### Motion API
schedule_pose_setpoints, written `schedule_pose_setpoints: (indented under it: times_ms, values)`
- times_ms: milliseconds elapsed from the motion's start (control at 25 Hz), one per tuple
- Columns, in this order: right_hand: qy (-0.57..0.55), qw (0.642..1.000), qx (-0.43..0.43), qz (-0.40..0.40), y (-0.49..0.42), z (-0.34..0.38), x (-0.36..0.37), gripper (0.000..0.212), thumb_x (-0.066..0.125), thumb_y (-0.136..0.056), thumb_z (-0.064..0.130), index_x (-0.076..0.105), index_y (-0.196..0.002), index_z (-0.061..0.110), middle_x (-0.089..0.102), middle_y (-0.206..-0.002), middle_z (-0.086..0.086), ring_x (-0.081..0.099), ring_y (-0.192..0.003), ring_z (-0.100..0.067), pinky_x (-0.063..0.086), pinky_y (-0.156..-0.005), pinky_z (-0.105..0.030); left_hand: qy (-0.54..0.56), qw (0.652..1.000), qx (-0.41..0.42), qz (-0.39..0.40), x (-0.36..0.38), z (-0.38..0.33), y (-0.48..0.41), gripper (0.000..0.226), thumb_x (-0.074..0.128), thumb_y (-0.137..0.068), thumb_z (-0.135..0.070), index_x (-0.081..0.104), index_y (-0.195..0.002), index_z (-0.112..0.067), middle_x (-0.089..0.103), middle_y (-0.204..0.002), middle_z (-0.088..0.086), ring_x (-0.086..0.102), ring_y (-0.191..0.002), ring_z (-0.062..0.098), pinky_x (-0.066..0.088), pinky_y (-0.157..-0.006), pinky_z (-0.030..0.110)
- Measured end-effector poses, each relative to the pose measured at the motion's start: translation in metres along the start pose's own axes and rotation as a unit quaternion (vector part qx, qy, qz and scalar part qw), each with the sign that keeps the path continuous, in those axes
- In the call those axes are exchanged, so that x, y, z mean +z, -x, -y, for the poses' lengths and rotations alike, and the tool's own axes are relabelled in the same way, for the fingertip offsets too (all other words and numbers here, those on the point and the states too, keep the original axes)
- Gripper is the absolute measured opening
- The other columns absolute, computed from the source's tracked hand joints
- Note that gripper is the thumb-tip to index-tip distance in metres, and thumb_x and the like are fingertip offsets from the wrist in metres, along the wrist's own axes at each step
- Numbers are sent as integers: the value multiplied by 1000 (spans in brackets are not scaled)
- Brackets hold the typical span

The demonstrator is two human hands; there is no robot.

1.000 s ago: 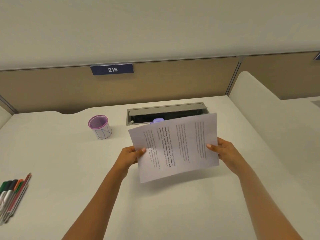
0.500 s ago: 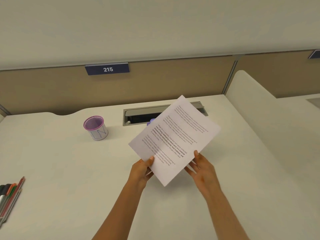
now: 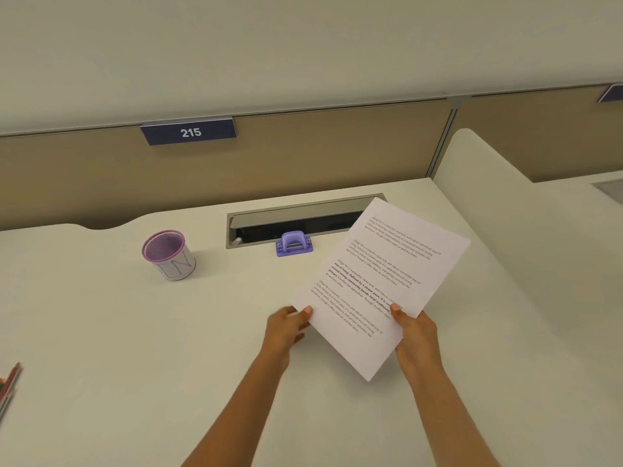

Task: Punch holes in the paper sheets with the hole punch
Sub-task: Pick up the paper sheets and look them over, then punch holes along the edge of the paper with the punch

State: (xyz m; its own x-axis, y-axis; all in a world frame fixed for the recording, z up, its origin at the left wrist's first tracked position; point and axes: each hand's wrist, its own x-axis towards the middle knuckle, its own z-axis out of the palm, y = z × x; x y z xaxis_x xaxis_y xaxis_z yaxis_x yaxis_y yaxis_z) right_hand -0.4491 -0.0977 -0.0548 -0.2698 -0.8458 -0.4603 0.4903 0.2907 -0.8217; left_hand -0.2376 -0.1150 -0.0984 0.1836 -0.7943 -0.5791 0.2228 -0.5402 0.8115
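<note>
Both hands hold printed paper sheets [image 3: 381,284] tilted above the white desk [image 3: 135,332], turned diagonally with the far corner up and to the right. My left hand [image 3: 286,326] pinches the left corner with the thumb on top. My right hand [image 3: 413,335] grips the near right edge. A small purple hole punch [image 3: 294,244] stands on the desk by the cable slot, left of the sheets and apart from them.
A purple-rimmed mesh pen cup [image 3: 168,256] stands at the left. A grey cable slot [image 3: 296,214] runs behind the punch. Pens [image 3: 8,385] lie at the left edge. A beige partition with a plate marked 215 [image 3: 188,131] closes the back; a white divider [image 3: 505,203] rises at right.
The sheets turned clockwise and shifted right, uncovering the hole punch. My right hand moved from the sheets' right side to the near edge; my left hand slid nearer.
</note>
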Motion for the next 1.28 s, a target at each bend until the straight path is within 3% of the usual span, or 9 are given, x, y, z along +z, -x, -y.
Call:
schedule_pose_setpoints:
  times_ms: [80,200,400,520,600,760,880,1080,1280]
  values:
    - [8,1000,1,-3,-10,8,-11,32,57,-91,-1,64,-119,12,72,-110,-3,67,-102,-24,51,-94,-45,-123,986,63,-89,-6,-26,-24,37,69,-85,-24,61,-118,-9,68,-104,6,64,-95,22,49,-83,32]
    - [17,1000,12,-4,-21,14,-23,34,58,-90,-1,63,-121,11,73,-110,-2,68,-101,-23,52,-90,-43,-318,921,154,-164,-6,-70,-63,34,62,-91,-26,61,-122,-12,65,-121,8,61,-111,26,47,-95,35]
    - [25,999,26,-12,-32,9,-34,29,58,-90,1,66,-115,13,73,-111,-4,68,-103,-25,53,-84,-40,-520,810,247,-107,1,-106,-130,42,66,-88,-23,55,-125,-9,62,-119,16,59,-106,29,49,-89,38]
    - [28,999,33,-15,-38,6,-40,29,58,-91,1,65,-117,12,73,-111,-4,69,-103,-25,53,-83,-39,-635,726,258,-67,9,-108,-155,55,68,-86,-26,46,-134,-12,53,-130,14,52,-117,30,44,-98,42]
    - [30,999,35,-17,-41,6,-44,29,58,-90,1,65,-117,12,74,-110,-4,69,-102,-24,53,-83,-39,-658,699,275,-56,11,-109,-163,57,67,-87,-26,43,-138,-14,50,-135,12,49,-121,30,40,-102,44]
    - [32,998,40,-21,-49,1,-49,31,60,-90,3,64,-120,11,73,-114,-5,68,-105,-26,51,-93,-45,-619,734,272,-67,12,-112,-166,42,65,-87,-18,53,-127,-10,58,-123,14,56,-110,30,45,-96,42]
    - [35,998,52,-4,-51,-4,-49,32,60,-90,3,64,-121,10,72,-115,-5,68,-106,-26,51,-92,-44,-568,796,197,-69,12,-112,-162,33,64,-89,-21,57,-118,-7,64,-111,15,61,-92,26,49,-83,35]
    - [59,993,96,36,-48,-12,-50,29,61,-89,1,66,-116,8,72,-114,-7,68,-105,-28,51,-94,-44,-553,829,70,-46,7,-100,-145,35,66,-86,-35,63,-100,-3,62,-88,12,56,-78,22,43,-71,28]
    - [94,985,128,66,-40,-28,-52,31,62,-88,-1,66,-118,7,71,-115,-10,67,-108,-32,48,-100,-52,-492,870,8,-43,-4,-77,-118,39,71,-82,-38,62,-94,-2,65,-91,14,66,-86,27,55,-85,34]
